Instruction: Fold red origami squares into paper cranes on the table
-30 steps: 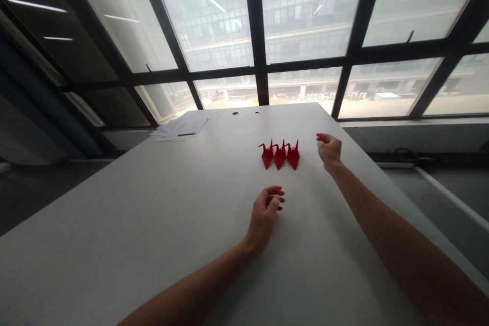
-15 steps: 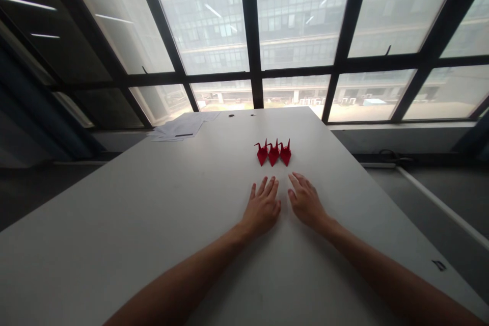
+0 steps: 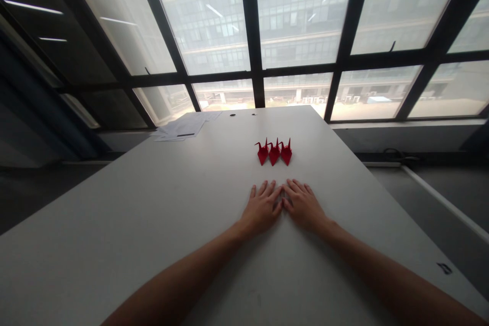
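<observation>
Three red paper cranes stand side by side in a row on the white table (image 3: 171, 204): a left crane (image 3: 262, 155), a middle crane (image 3: 274, 155) and a right crane (image 3: 286, 154). Their necks point left. My left hand (image 3: 263, 208) lies flat on the tabletop just on my side of the cranes, fingers spread and holding nothing. Beside it my right hand (image 3: 303, 206) rests palm down, its fingers stretched out and likewise holding nothing. The tips of the thumbs and index fingers of both hands meet or nearly meet. Neither hand touches a crane.
White paper sheets (image 3: 183, 126) lie at the table's far left corner, with a dark thin strip on them. A small dark mark (image 3: 444, 268) is near the right edge. Windows with a black frame (image 3: 258, 92) rise behind the table.
My right hand has come down and left, its fingertips now at those of my left hand. My left hand has barely moved. The cranes stand as before.
</observation>
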